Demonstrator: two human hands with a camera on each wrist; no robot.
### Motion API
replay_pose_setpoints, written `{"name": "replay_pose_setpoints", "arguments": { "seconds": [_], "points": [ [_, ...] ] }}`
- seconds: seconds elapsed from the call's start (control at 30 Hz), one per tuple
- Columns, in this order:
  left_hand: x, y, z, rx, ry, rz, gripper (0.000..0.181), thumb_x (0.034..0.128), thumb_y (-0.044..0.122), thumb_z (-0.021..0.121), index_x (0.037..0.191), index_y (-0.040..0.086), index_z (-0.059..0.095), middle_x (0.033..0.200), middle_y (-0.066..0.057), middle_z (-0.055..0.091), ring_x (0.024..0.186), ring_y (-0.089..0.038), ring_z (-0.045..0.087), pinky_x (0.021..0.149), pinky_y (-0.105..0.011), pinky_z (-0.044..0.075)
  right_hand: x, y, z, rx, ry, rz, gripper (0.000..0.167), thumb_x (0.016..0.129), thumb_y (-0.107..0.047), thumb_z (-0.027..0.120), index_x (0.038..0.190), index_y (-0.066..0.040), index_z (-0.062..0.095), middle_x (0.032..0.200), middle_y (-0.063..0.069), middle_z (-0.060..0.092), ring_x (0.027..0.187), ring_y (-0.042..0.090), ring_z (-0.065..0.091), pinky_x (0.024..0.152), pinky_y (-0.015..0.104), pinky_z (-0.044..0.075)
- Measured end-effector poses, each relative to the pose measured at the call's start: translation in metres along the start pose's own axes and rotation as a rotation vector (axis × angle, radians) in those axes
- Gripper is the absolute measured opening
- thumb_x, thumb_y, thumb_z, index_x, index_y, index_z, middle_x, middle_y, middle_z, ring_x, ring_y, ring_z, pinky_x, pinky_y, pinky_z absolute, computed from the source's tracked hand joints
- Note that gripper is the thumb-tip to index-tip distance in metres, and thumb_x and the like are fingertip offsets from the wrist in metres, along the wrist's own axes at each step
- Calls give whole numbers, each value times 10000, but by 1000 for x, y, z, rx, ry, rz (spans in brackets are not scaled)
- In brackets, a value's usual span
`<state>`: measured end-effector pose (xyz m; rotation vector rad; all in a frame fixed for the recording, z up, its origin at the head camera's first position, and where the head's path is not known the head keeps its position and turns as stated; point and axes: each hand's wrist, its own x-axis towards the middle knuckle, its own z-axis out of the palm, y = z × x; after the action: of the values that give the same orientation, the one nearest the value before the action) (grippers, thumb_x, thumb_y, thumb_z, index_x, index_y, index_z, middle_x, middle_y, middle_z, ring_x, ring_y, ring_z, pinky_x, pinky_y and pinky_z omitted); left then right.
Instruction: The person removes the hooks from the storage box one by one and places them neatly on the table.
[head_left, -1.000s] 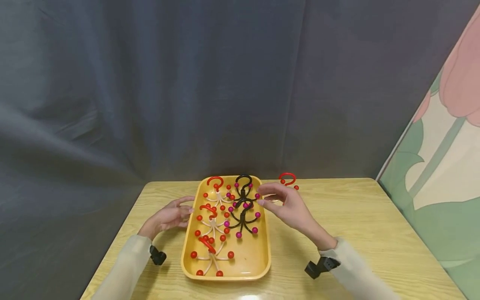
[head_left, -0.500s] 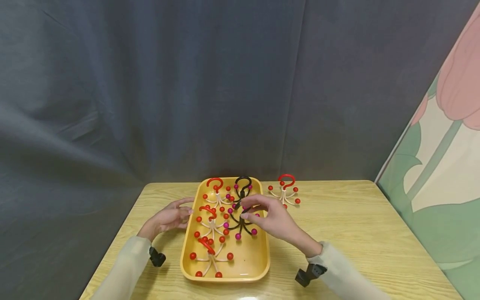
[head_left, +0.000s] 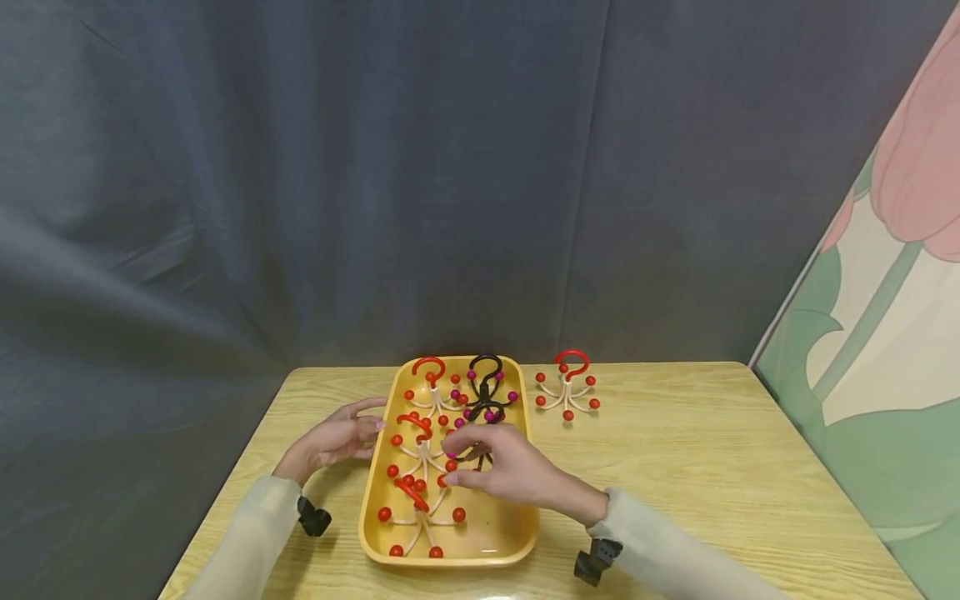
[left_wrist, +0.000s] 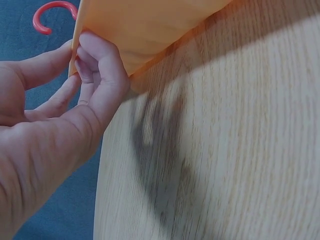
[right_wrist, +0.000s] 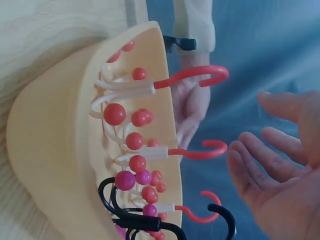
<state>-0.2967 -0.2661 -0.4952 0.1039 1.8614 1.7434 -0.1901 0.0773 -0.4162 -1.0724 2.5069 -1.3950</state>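
A yellow tray (head_left: 495,533) holds hook hangers with several ball-tipped arms. Down its left side stand white-armed hangers with red hooks and red balls; the nearest hanger (head_left: 422,515) is by the front end. Black hangers with magenta balls, including the far black hanger (head_left: 485,392), stand on the right side. My left hand (head_left: 341,433) grips the tray's left rim, its fingertips pressed to the wall in the left wrist view. Over the tray, my right hand (head_left: 502,467) holds nothing, thumb and fingers apart. It partly hides a black hanger. In the right wrist view its fingertips are near a red hook (right_wrist: 200,150).
One more white-armed hanger with a red hook (head_left: 568,387) stands on the wooden table (head_left: 697,467), right of the tray. A dark curtain (head_left: 450,183) hangs behind the table. At the right is a flower-patterned panel (head_left: 885,350).
My right hand has moved left and toward me, from the tray's right rim across the black hangers to the middle. The hanger on the table has come into full view. My left hand stays put.
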Motion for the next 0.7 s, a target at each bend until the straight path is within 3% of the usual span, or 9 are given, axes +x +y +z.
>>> {"name": "replay_pose_setpoints", "arguments": {
  "seconds": [0.13, 0.3, 0.53, 0.7],
  "points": [
    [1, 0, 3, -10, -7, 10, 686, 1072, 106, 577, 1662, 99, 227, 1360, -133, 698, 1146, -207, 707, 899, -389, 629, 3, -2, 4, -27, -36, -7, 346, 899, -267, 850, 1205, -140, 752, 1153, 6, 795, 1043, 85, 719, 942, 379, 612],
    [1, -1, 5, -12, 8, 5, 662, 1076, 108, 568, 1657, 102, 250, 1417, -174, 650, 1125, -203, 706, 880, -378, 633, 10, -1, 10, -20, -96, -7, 414, 906, -292, 843, 1271, -134, 730, 1225, 24, 779, 1108, 158, 725, 987, 381, 604],
    [-1, 0, 5, -6, 12, 10, 651, 1084, 130, 559, 1658, 104, 252, 1497, -220, 586, 1142, -199, 710, 910, -387, 634, 19, 0, 16, -39, -131, 1, 479, 867, -326, 876, 1282, -140, 728, 1221, 9, 780, 1100, 112, 719, 1001, 322, 583],
    [-2, -1, 2, -18, 24, 2, 634, 1084, 112, 550, 1652, 115, 269, 1459, -202, 616, 1133, -205, 710, 905, -399, 634, 27, -1, 26, -43, -183, 26, 493, 866, -329, 879, 1297, -146, 726, 1252, -2, 773, 1130, 80, 705, 1002, 281, 567]
  ]
}}
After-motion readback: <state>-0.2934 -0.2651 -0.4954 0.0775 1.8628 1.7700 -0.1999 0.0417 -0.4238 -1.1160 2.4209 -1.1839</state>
